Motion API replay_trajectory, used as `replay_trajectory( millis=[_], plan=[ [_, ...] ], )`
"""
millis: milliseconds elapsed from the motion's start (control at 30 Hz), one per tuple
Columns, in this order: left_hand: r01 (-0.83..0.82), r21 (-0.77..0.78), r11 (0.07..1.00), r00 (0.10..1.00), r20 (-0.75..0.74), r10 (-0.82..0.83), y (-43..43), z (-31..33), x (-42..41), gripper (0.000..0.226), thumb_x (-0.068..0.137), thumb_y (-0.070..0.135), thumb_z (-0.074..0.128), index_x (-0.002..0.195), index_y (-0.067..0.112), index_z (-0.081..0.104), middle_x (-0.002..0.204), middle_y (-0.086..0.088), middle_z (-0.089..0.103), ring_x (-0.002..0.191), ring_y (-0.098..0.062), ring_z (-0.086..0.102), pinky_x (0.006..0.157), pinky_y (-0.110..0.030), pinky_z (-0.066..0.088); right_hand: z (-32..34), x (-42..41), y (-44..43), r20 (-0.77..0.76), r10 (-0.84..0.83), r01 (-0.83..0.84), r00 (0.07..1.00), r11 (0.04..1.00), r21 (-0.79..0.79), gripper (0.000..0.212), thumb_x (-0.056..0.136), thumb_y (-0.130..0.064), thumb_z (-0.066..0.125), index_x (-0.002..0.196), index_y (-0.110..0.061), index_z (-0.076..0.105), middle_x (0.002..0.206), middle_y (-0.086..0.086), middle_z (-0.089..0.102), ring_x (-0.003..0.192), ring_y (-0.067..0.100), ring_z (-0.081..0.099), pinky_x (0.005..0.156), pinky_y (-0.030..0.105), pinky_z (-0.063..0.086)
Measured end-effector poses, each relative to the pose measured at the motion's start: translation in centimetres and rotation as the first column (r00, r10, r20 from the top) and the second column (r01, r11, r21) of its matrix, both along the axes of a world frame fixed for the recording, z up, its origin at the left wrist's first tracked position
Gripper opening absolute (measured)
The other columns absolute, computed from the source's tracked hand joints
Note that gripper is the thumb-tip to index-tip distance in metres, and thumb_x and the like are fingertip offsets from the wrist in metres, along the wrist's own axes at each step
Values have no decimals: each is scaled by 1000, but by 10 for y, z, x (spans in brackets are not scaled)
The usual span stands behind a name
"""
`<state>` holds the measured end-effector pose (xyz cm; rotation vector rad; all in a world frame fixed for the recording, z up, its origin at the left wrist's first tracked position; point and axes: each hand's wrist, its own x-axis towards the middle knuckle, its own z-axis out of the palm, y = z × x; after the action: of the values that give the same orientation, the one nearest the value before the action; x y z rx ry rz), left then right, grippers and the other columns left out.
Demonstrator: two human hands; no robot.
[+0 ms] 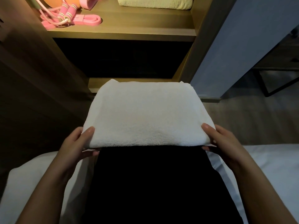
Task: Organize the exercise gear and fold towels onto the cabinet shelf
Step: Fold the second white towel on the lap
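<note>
The top edge cuts off the orange ball (pixel 68 1), the pink bands (pixel 87 3) and the green towel (pixel 155 3). The white towel (pixel 145 113) hides most of the fingers of the left grip (pixel 76 143) and right grip (pixel 226 141) beneath it. The lower compartment (pixel 123 59) is too dark to read.

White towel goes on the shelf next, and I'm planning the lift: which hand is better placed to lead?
Probably right. Left hand and right hand pinch near corners of the white towel alike, but the pale folded towel lies on the shelf, right side; pink exercise gear crowds the left.
</note>
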<state>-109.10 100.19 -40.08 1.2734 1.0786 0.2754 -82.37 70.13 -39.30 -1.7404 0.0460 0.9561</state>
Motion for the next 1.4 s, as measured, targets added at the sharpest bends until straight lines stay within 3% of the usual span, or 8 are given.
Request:
replay_trajectory(
  millis=[167, 400, 500, 633, 833, 1000, 1200, 1400],
  plan=[
    [62, -154, 986, 991, 131, -42, 3, -5, -6, 52, 66, 34, 74, 116, 23, 63, 97, -6, 73, 80, -23, 72, 60, -28, 57, 2, 9, -12, -135, 185, -171, 973, 980, 106, 49, 63, -36, 78, 108, -17, 71, 104, 4, 74, 89, 15, 72, 66, 24, 56],
    [72, -130, 989, 996, 69, -63, 9, -4, -11, 31, 71, 21, 73, 101, 14, 71, 102, -9, 74, 81, -19, 73, 62, -27, 58, -4, 16, -22, -131, 78, -67, 988, 994, 90, 28, 71, -21, 70, 95, -7, 73, 93, 7, 75, 79, 14, 72, 62, 22, 56],
    [180, 159, 971, 982, -92, -167, 11, 4, -15, 30, 65, 47, 80, 92, 37, 74, 110, 17, 68, 93, -7, 68, 76, -31, 52, 1, 12, -22, -87, 135, -129, 987, 988, 81, 22, 73, -27, 71, 89, -14, 78, 94, 4, 76, 83, 14, 72, 63, 20, 55],
    [155, 571, 806, 988, -73, -138, 13, 12, -7, 15, 78, 41, 69, 92, 47, 67, 110, 27, 57, 99, 5, 57, 76, -25, 46, 5, 11, -14, 309, 114, -99, 944, 993, -63, 21, 73, -47, 71, 81, -28, 76, 88, -17, 68, 78, -3, 65, 67, 13, 48],
    [263, 55, 963, 964, -63, -259, 29, 22, 9, 34, 72, 38, 66, 97, 16, 70, 54, 1, 58, 39, -7, 46, 39, -16, 35, 5, 11, -13, 221, 120, -144, 968, 985, 99, 15, 71, -37, 74, 79, -25, 74, 57, -5, 55, 49, 5, 44, 46, 16, 39],
    [285, 9, 958, 958, -39, -285, 36, 33, 30, 32, 70, 35, 66, 98, 18, 68, 74, 1, 74, 56, -6, 67, 44, -16, 48, 6, 23, -6, 130, 168, -186, 977, 972, 140, 31, 67, -40, 76, 95, -25, 74, 63, -5, 55, 47, 4, 40, 43, 16, 35],
    [393, -229, 890, 916, 20, -400, 52, 30, 15, 29, 83, 21, 56, 104, 2, 58, 40, -2, 29, 28, -6, 21, 35, -9, 18, 0, 30, -5, 13, 246, -243, 969, 945, 218, 41, 78, -28, 72, 117, -17, 66, 73, 2, 62, 41, 6, 37, 41, 16, 36],
    [230, -211, 950, 966, -73, -249, 35, 10, 6, 34, 80, 24, 60, 103, -1, 62, 62, -12, 54, 43, -10, 43, 40, -17, 35, -5, 30, -9, 10, 148, -149, 989, 984, 96, 39, 74, -25, 68, 105, -3, 66, 69, 5, 49, 45, 4, 33, 39, 14, 28]
  ],
)
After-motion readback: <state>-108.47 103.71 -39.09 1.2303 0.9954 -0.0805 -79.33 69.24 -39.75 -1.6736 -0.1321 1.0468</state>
